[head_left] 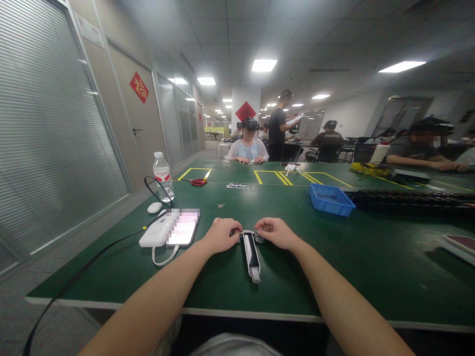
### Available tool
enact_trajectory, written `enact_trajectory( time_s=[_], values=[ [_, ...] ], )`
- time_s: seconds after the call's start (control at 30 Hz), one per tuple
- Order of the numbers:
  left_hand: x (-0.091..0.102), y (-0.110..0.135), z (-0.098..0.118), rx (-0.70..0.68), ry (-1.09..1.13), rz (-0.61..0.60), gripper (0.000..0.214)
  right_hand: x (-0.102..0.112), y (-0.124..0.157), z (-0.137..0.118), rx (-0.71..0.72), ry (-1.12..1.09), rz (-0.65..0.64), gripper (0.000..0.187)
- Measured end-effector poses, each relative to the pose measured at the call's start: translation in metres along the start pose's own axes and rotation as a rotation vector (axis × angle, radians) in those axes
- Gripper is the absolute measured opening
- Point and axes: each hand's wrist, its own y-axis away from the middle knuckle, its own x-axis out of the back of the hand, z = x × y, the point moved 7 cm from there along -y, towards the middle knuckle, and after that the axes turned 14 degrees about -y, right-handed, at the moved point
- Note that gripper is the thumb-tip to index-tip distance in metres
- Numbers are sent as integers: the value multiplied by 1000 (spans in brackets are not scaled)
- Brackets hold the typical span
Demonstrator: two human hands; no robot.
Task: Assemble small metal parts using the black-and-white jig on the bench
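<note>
A long, narrow white-and-black object (251, 253) lies on the green table in front of me, its pale, blunt end (255, 275) toward me. My left hand (223, 236) rests at the left of its far end, fingers curled and closed. On the other side, my right hand (277, 232) bends its fingers in toward the same far end, also closed. Small whitish pieces (260, 239) show by the right fingertips. What each set of fingers pinches is too small to make out.
A phone (188, 228) lies beside a white power bank (154, 233) at left, near a water bottle (162, 178) and cables. Red-handled scissors (198, 182) and a blue bin (331, 200) sit farther off. A person (248, 148) sits across the table (208, 291).
</note>
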Motion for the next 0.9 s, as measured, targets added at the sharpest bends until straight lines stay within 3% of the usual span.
enact_trajectory(
  time_s=[0.9],
  values=[
    [0, 0, 0, -6, 15, 1, 21, -3, -1, 6, -26, -45, -30, 21]
  ],
)
